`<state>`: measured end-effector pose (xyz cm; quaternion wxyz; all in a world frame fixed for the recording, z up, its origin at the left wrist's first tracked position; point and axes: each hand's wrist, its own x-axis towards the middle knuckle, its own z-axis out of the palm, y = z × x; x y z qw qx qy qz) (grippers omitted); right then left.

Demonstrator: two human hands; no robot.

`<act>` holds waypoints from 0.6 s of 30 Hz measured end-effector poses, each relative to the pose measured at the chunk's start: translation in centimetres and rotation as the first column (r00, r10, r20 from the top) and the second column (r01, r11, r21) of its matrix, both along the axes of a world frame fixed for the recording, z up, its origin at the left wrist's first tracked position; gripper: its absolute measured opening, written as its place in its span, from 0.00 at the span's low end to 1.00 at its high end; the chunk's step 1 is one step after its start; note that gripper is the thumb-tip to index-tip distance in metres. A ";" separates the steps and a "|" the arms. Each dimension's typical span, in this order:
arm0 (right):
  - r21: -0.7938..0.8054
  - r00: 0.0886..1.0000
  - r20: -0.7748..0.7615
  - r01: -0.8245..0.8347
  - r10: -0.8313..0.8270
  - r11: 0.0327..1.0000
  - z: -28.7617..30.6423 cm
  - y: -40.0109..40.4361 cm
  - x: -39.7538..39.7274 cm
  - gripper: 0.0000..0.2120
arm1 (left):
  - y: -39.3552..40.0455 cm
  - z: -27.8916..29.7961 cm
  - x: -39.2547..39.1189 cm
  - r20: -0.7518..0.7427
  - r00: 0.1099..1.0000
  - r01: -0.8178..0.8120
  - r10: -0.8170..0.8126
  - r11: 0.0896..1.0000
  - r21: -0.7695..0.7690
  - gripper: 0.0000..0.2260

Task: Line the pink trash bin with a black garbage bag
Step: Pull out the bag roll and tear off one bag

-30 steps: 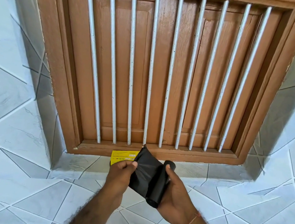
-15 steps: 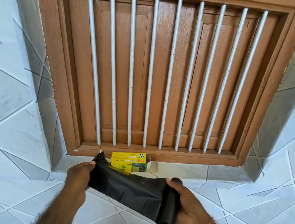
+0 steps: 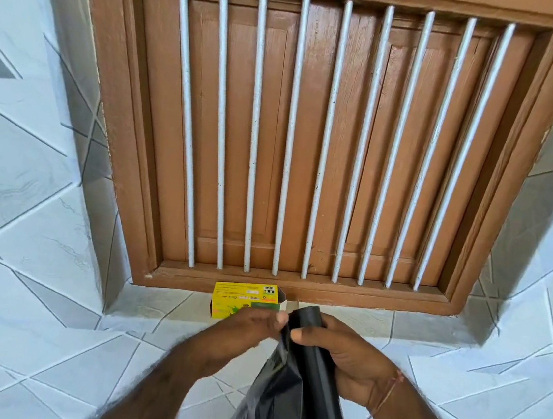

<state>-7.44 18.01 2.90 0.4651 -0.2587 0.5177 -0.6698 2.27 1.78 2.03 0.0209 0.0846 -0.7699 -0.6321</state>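
**Black bag roll held in both hands**

The roll of black garbage bags (image 3: 317, 369) lies in the palm of the right hand (image 3: 351, 359), fingers curled round it, thumb pressed on top. The left hand (image 3: 247, 330) is closed, pinching the loose black garbage bag (image 3: 270, 401) at the roll's upper end; the sheet hangs crumpled below both hands. A yellow box (image 3: 240, 300), open at one end, sits on the tiled ledge (image 3: 375, 324) just behind the left hand, under the barred wooden window (image 3: 311, 137).
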 end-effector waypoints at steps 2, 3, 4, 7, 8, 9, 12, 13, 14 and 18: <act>-0.023 0.997 0.071 -0.022 0.024 0.999 -0.2 0.4 -0.5 0.14 | -0.5 -1.1 -0.2 0.049 0.996 0.072 -0.078 0.991 0.109 0.28; -0.015 0.994 0.104 -0.015 0.017 1.000 -0.4 0.7 -0.8 0.16 | -0.7 -1.3 -0.2 0.052 0.993 0.096 -0.104 0.985 0.146 0.26; 0.011 0.991 0.133 0.005 -0.007 1.000 -0.6 1.0 -1.1 0.18 | -1.0 -1.3 -0.1 0.043 0.992 0.109 -0.118 0.979 0.173 0.22; 0.095 0.973 0.215 0.060 -0.080 0.994 -1.4 2.1 -2.0 0.25 | -1.5 -0.4 -0.1 0.032 0.995 0.087 -0.092 0.985 0.149 0.11; 0.114 0.968 0.231 0.068 -0.093 0.991 -1.6 2.4 -2.1 0.25 | -1.9 -0.1 -0.2 0.028 0.997 0.069 -0.073 0.991 0.118 0.10; 0.128 0.964 0.247 0.072 -0.102 0.989 -1.9 2.7 -2.3 0.26 | -2.2 0.3 -0.2 0.028 0.998 0.061 -0.063 0.995 0.085 0.08; 0.160 0.950 0.271 0.113 -0.154 0.981 -2.7 3.3 -2.7 0.31 | -3.6 1.4 0.0 0.038 0.998 0.048 -0.048 0.999 0.006 0.10; 0.167 0.948 0.267 0.131 -0.173 0.977 -3.0 3.5 -2.9 0.32 | -4.3 1.7 0.2 0.037 0.998 0.048 -0.047 0.999 -0.016 0.09; 0.167 0.948 0.259 0.142 -0.183 0.976 -3.2 3.7 -3.0 0.32 | -4.8 2.1 0.5 0.037 0.999 0.038 -0.037 0.998 -0.040 0.08; 0.150 0.953 0.218 0.181 -0.211 0.972 -3.6 4.1 -3.8 0.31 | -7.6 2.8 1.7 0.052 0.998 -0.037 0.042 0.994 -0.098 0.13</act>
